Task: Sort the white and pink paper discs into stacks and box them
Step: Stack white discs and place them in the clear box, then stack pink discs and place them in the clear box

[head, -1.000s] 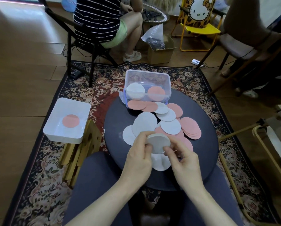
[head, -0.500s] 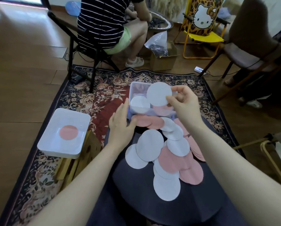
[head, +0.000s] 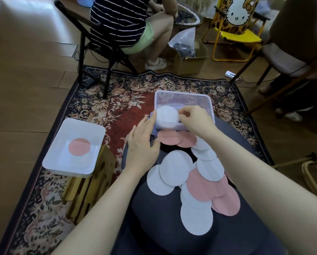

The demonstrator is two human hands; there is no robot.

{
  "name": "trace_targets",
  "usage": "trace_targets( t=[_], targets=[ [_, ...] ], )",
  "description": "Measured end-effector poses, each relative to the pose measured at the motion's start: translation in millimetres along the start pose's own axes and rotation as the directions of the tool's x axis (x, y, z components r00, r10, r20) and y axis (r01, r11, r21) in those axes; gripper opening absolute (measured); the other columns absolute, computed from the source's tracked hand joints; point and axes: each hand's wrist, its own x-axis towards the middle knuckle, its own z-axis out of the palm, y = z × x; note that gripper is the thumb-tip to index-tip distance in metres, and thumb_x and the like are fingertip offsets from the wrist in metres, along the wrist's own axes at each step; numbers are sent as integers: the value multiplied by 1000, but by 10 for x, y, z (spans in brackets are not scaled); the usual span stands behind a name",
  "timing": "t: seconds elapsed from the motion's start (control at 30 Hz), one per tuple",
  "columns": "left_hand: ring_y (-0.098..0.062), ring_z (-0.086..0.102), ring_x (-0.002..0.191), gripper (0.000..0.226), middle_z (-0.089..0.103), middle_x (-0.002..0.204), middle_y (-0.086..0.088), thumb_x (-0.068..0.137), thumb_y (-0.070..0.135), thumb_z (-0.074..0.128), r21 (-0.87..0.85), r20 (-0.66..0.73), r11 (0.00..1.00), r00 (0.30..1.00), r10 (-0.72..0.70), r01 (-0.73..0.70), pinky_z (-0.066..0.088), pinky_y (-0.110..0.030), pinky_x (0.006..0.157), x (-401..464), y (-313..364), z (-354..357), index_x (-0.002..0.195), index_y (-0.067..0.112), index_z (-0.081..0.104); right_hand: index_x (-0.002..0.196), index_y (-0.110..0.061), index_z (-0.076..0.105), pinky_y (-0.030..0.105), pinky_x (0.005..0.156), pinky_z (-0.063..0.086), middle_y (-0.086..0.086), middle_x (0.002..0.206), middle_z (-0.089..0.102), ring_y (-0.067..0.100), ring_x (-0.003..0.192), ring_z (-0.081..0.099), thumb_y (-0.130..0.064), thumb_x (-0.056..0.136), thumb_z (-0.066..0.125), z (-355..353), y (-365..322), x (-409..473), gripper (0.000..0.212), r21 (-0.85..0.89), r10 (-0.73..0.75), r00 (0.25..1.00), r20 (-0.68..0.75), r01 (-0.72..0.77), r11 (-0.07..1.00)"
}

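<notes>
We're in a home living room: wood floor (head: 25,70), floral rug (head: 102,107), a cartoon-cat folding chair (head: 236,21), someone seated nearby (head: 124,24).

Your count: two hands, two containers, loose discs in two colours.
You have one clear box (head: 183,97), one white tray (head: 58,159), about seven white discs (head: 176,167) and roughly five pink discs (head: 201,186) visible.

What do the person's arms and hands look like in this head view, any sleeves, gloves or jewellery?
Both forearms are bare up to the frame edge, with no sleeves in view. The left hand and right hand wear no gloves, and no rings, watch or bracelet show. The fingers carry no visible markings.
</notes>
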Motion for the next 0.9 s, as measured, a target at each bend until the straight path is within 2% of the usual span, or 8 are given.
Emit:
trace_targets(
  t=[0.1,0.2,0.27,0.37,0.53,0.7,0.8,0.9],
  targets=[
    [-17,30,142,72,37,151,2,82,12,54,-9,-13,1000,1000,12,-12,22,-48,115,-9,14,13,149,21,29,109,-16,68,39,86,47,5,102,67,26,100,57,-16,91,49,-13,50,-84,26,26,-108,985,-137,112,993],
    [-20,43,130,57,50,138,-3,81,16,53,-16,-155,998,986,63,-66,31,-38,107,-44,78,-43,138,15,47,98,-12,67,35,80,44,3,88,62,19,87,52,-15,91,56,-34,155,-363,14,28,-300,842,-448,349,937],
    [-22,55,104,37,60,110,-4,80,18,51,104,-281,981,942,185,-161,39,-33,87,-98,116,-84,115,13,63,87,-14,64,32,72,41,-1,80,57,16,79,48,-19,90,60,-27,272,-623,7,-47,-374,774,-510,409,911],
    [-22,51,69,20,54,72,0,88,29,56,279,-340,944,901,271,-178,38,-35,60,-170,146,-89,80,13,65,78,-17,62,32,63,38,-5,73,52,18,74,47,-32,88,66,37,463,-887,18,-160,-332,807,-489,291,943],
    [-27,60,71,54,62,70,0,87,64,42,433,-89,851,953,-288,298,45,-35,63,-31,318,-33,66,18,59,92,-16,67,38,71,41,2,86,56,27,91,51,-55,81,62,116,456,-856,42,-174,-25,931,-364,-42,984],
    [-29,62,81,39,62,81,-3,83,48,53,383,43,800,857,-514,461,36,-30,60,137,447,41,82,11,62,99,-11,61,40,83,42,7,102,56,29,102,52,-68,68,65,110,243,-827,65,-101,171,952,-252,-202,974],
    [-30,66,76,31,70,82,-8,79,39,58,199,137,793,785,-604,576,44,-33,61,147,402,4,80,9,66,91,-11,59,36,75,42,3,92,57,24,97,55,-49,70,74,101,205,-831,46,72,247,953,-178,-237,969],
    [-31,66,76,19,71,79,-8,77,28,60,144,196,832,809,-555,536,47,-34,65,72,442,-56,68,12,57,86,-16,53,38,74,45,-4,89,58,21,89,57,-32,73,74,138,212,-883,29,278,292,953,-86,-259,925]
  ],
)
